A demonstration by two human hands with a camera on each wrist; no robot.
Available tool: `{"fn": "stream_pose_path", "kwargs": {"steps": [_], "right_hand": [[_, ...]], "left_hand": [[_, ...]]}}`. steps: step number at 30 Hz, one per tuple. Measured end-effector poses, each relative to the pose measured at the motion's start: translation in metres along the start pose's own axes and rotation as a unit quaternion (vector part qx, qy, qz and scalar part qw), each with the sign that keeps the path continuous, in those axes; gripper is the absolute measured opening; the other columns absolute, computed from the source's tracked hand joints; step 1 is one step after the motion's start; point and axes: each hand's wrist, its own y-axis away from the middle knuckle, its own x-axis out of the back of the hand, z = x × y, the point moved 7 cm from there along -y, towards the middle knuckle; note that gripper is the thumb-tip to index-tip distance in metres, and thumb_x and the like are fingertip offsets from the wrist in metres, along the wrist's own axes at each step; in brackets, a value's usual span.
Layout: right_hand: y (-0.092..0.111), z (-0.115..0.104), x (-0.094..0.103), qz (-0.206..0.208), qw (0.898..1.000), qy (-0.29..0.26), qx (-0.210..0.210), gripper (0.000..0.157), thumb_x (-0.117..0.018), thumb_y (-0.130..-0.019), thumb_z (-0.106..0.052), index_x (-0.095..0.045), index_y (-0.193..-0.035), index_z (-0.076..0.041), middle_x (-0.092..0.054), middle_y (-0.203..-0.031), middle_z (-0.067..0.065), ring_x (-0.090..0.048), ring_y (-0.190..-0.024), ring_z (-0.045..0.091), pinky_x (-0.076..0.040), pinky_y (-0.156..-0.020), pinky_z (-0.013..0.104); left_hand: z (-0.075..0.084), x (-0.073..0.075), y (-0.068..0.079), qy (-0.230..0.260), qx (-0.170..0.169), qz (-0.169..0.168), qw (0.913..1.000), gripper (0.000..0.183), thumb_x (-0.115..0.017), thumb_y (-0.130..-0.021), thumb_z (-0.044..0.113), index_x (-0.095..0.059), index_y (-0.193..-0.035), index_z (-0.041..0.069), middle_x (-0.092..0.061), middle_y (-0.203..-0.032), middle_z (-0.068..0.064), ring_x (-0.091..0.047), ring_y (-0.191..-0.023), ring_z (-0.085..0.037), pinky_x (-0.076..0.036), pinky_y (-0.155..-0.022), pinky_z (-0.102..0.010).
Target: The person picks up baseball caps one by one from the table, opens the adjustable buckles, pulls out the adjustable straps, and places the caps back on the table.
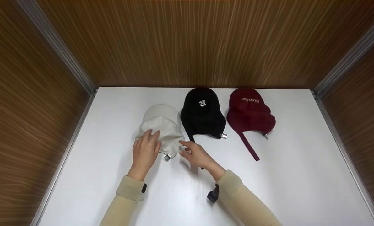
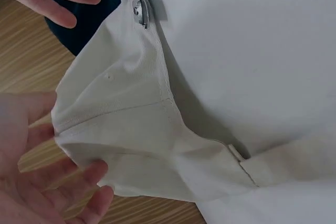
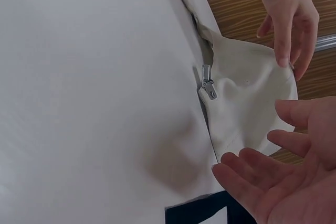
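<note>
A cream baseball cap [image 1: 160, 124] lies on the white table, its visor toward the back wall and its crown creased. My left hand [image 1: 145, 150] is over the cap's left side, with spread, slightly bent fingers [image 2: 97, 174] at the crown in the left wrist view. At the cap's right side hovers my right hand [image 1: 197, 154], fingers loosely spread and holding nothing. A metal buckle [image 3: 209, 82] sits at the cap's back opening, between the hands. In the left wrist view, the cap's strap [image 2: 289, 163] stretches out over the table.
Right of the cream cap lies a black cap [image 1: 202, 117] with a white letter R, its strap passing under my right hand. Further right is a dark red cap [image 1: 249, 114] with its strap extended. Wood-grain panels [image 1: 187, 44] enclose the white table [image 1: 287, 185].
</note>
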Motion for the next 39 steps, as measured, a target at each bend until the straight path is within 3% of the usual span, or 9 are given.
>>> {"fn": "stream_pose_path", "kwargs": {"steps": [9, 19, 28, 39], "right_hand": [[-0.007, -0.015, 0.002, 0.016, 0.994, 0.087, 0.065, 0.049, -0.061, -0.098, -0.018, -0.048, -0.142, 0.0, -0.049, -0.139, 0.02, -0.05, -0.125, 0.037, -0.039, -0.104, 0.047], [-0.014, -0.013, 0.017, 0.038, 0.991, 0.121, 0.054, 0.051, -0.061, -0.098, -0.021, -0.047, -0.145, -0.004, -0.047, -0.14, 0.023, -0.047, -0.128, 0.037, -0.035, -0.107, 0.047], [-0.013, -0.01, 0.026, 0.05, 0.99, 0.116, 0.067, 0.051, -0.062, -0.098, -0.017, -0.047, -0.143, -0.001, -0.047, -0.139, 0.025, -0.046, -0.128, 0.037, -0.036, -0.106, 0.047], [-0.005, -0.004, 0.045, 0.069, 0.99, 0.117, 0.042, 0.051, -0.061, -0.099, -0.021, -0.046, -0.145, -0.006, -0.041, -0.145, 0.025, -0.045, -0.13, 0.037, -0.038, -0.105, 0.048]], "left_hand": [[-0.006, -0.004, -0.023, -0.028, 0.01, 0.01, 0.9995, 0.028, -0.072, -0.09, 0.015, -0.07, -0.117, 0.005, -0.064, -0.114, -0.02, -0.065, -0.096, -0.038, -0.049, -0.079, -0.051], [-0.019, -0.012, -0.048, -0.023, 0.026, 0.003, 0.9994, 0.027, -0.072, -0.09, 0.013, -0.07, -0.116, 0.005, -0.065, -0.113, -0.021, -0.065, -0.096, -0.037, -0.05, -0.077, -0.051], [-0.029, -0.021, -0.073, -0.039, 0.045, -0.02, 0.998, 0.026, -0.07, -0.092, 0.016, -0.07, -0.117, 0.007, -0.064, -0.115, -0.02, -0.064, -0.098, -0.038, -0.05, -0.077, -0.052], [-0.038, -0.027, -0.097, -0.026, 0.06, -0.03, 0.9974, 0.027, -0.068, -0.093, 0.013, -0.069, -0.119, 0.005, -0.063, -0.118, -0.023, -0.063, -0.099, -0.04, -0.048, -0.077, -0.052]]}}
